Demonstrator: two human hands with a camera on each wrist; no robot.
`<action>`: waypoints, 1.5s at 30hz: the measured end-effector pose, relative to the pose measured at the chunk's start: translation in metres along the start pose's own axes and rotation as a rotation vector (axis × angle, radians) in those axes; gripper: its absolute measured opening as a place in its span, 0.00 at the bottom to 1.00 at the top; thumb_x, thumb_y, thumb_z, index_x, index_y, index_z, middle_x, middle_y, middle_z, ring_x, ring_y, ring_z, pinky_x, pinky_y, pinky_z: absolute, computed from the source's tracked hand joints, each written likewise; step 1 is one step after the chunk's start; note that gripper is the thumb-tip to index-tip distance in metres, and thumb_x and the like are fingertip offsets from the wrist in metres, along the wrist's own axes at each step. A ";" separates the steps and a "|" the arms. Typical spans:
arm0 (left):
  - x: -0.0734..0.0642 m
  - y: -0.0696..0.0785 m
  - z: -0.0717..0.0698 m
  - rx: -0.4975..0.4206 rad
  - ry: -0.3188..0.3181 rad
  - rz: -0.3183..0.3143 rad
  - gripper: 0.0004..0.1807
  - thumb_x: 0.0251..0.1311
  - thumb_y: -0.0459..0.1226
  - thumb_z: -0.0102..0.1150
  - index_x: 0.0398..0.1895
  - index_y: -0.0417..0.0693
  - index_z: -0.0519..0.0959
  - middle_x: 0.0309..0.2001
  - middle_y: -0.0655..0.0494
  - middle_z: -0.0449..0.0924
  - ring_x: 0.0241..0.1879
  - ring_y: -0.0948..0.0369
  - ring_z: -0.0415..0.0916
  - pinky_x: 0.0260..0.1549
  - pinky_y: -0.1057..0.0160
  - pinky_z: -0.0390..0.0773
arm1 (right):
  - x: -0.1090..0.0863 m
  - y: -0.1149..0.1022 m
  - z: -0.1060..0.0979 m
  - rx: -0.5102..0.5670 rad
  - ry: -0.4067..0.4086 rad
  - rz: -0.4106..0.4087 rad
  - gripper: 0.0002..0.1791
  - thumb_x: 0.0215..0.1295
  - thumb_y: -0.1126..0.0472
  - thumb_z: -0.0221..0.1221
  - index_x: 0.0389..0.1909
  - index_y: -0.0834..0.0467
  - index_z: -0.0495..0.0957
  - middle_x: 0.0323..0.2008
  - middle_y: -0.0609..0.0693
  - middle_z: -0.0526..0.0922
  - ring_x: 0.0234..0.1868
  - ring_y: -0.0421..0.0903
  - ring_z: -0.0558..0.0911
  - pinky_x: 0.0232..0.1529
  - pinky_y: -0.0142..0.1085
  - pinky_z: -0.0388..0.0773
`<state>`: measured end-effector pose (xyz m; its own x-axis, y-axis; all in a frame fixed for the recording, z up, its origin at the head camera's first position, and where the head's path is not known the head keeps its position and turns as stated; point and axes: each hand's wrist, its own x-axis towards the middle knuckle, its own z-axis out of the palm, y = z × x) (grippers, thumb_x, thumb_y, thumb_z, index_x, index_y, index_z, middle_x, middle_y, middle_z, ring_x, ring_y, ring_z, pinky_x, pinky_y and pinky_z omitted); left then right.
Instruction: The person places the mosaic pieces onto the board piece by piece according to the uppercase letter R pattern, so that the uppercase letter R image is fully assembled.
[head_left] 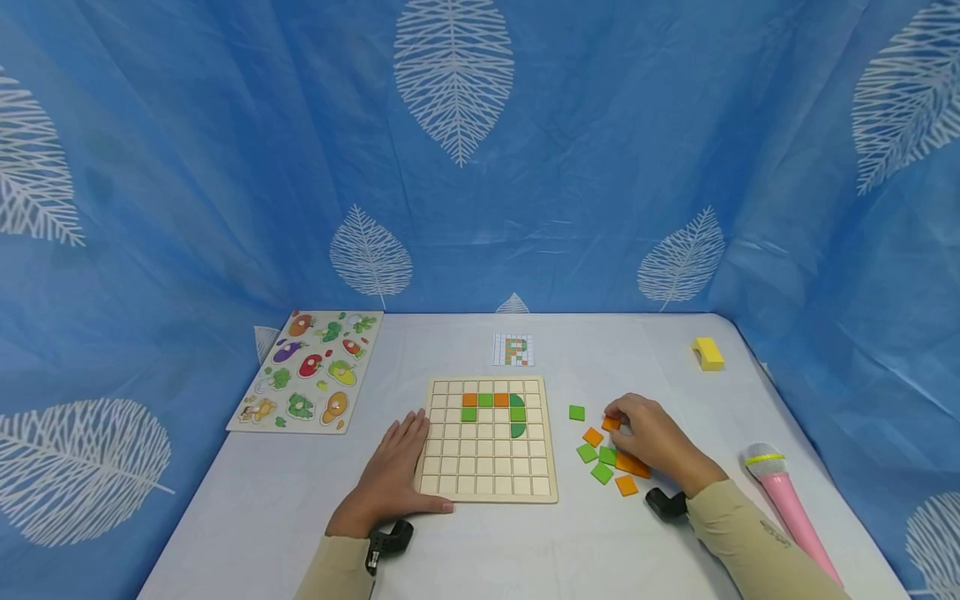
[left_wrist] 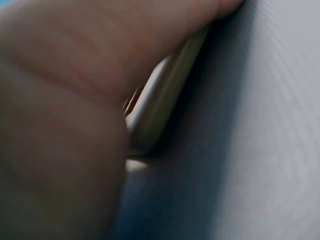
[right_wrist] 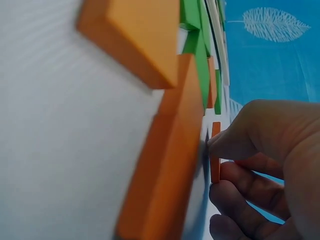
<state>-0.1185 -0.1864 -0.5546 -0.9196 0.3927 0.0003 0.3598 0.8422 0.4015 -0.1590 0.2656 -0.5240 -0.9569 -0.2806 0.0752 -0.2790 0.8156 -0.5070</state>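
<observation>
Head view, with the wooden grid board [head_left: 487,450] as landmark: the board lies flat on the white tablecloth [head_left: 480,554]. Across its far part runs a row of orange square, green square [head_left: 486,399], orange square and rounded green piece [head_left: 517,400]; a green square sits below the row's left end, and a green square and another rounded piece below its right end. The left hand [head_left: 393,475] rests against the board's left edge, fingers extended and grasping nothing, its thumb along the near edge; this placement probably steadies the board against sliding. To the board's right, the right hand [head_left: 656,437] pinches an orange square tile [right_wrist: 215,150] between thumb and fingers, a hold well suited to so thin a piece. Whether the tile is lifted clear of the cloth cannot be told. Loose green tiles [head_left: 602,473] and orange tiles [head_left: 626,485] lie scattered right of the board, likely grouped there for the right hand's reach. Just beyond the board's far edge lies a pattern card [head_left: 513,350] bearing a coloured R, presumably set there for easy viewing. Well apart are a vegetable puzzle [head_left: 311,375], left of the board, and a yellow arch block [head_left: 708,354] and pink microphone [head_left: 798,512], both right of it.
</observation>
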 end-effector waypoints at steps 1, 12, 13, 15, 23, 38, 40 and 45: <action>0.000 0.000 0.000 -0.001 0.004 0.001 0.84 0.32 0.84 0.65 0.85 0.38 0.50 0.84 0.46 0.46 0.83 0.52 0.38 0.78 0.49 0.40 | 0.001 -0.001 0.000 -0.001 0.006 -0.009 0.16 0.59 0.70 0.71 0.48 0.62 0.85 0.44 0.49 0.83 0.43 0.48 0.81 0.52 0.50 0.84; -0.002 -0.002 0.000 0.014 0.032 0.008 0.83 0.32 0.82 0.68 0.84 0.37 0.53 0.83 0.44 0.50 0.82 0.49 0.41 0.78 0.46 0.44 | 0.022 -0.040 0.011 0.089 0.021 -0.154 0.14 0.62 0.69 0.72 0.49 0.63 0.85 0.45 0.48 0.83 0.45 0.46 0.83 0.48 0.46 0.84; -0.002 -0.002 0.000 0.015 0.030 0.008 0.82 0.33 0.82 0.68 0.84 0.37 0.53 0.83 0.44 0.50 0.82 0.49 0.41 0.78 0.45 0.44 | 0.025 -0.046 0.014 0.098 0.014 -0.168 0.14 0.62 0.69 0.72 0.49 0.63 0.85 0.45 0.47 0.83 0.45 0.46 0.83 0.49 0.45 0.84; -0.001 -0.002 0.001 0.016 0.019 0.005 0.83 0.33 0.83 0.66 0.84 0.37 0.52 0.83 0.45 0.49 0.82 0.50 0.40 0.78 0.46 0.43 | 0.030 -0.059 0.021 0.112 0.005 -0.194 0.14 0.62 0.69 0.72 0.49 0.63 0.85 0.45 0.46 0.83 0.45 0.45 0.82 0.49 0.44 0.84; 0.000 -0.002 0.001 0.021 0.015 0.000 0.83 0.32 0.83 0.66 0.84 0.37 0.52 0.84 0.46 0.48 0.83 0.51 0.40 0.78 0.48 0.43 | 0.046 -0.104 0.044 0.154 -0.032 -0.339 0.15 0.61 0.71 0.73 0.48 0.61 0.85 0.44 0.46 0.83 0.44 0.43 0.82 0.47 0.40 0.83; 0.001 0.000 0.001 0.004 -0.013 -0.007 0.83 0.33 0.83 0.65 0.85 0.39 0.49 0.84 0.48 0.45 0.83 0.53 0.37 0.78 0.49 0.40 | 0.060 -0.128 0.070 0.033 -0.116 -0.306 0.15 0.61 0.70 0.73 0.48 0.58 0.87 0.43 0.45 0.85 0.45 0.45 0.80 0.50 0.42 0.81; 0.001 -0.001 0.002 0.000 -0.009 -0.004 0.83 0.33 0.83 0.66 0.85 0.39 0.50 0.84 0.48 0.46 0.83 0.53 0.37 0.78 0.49 0.40 | 0.061 -0.128 0.070 0.034 -0.115 -0.304 0.15 0.61 0.70 0.74 0.48 0.58 0.88 0.43 0.45 0.86 0.45 0.45 0.80 0.50 0.43 0.81; 0.000 -0.001 0.002 0.004 0.013 0.004 0.83 0.33 0.83 0.67 0.85 0.38 0.51 0.84 0.46 0.48 0.83 0.51 0.40 0.78 0.47 0.43 | 0.060 -0.128 0.072 0.035 -0.113 -0.292 0.14 0.61 0.69 0.74 0.47 0.58 0.89 0.43 0.45 0.87 0.46 0.45 0.80 0.51 0.42 0.81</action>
<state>-0.1186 -0.1862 -0.5564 -0.9202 0.3912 0.0136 0.3639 0.8422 0.3979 -0.1748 0.1082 -0.5163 -0.8210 -0.5566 0.1272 -0.5361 0.6747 -0.5073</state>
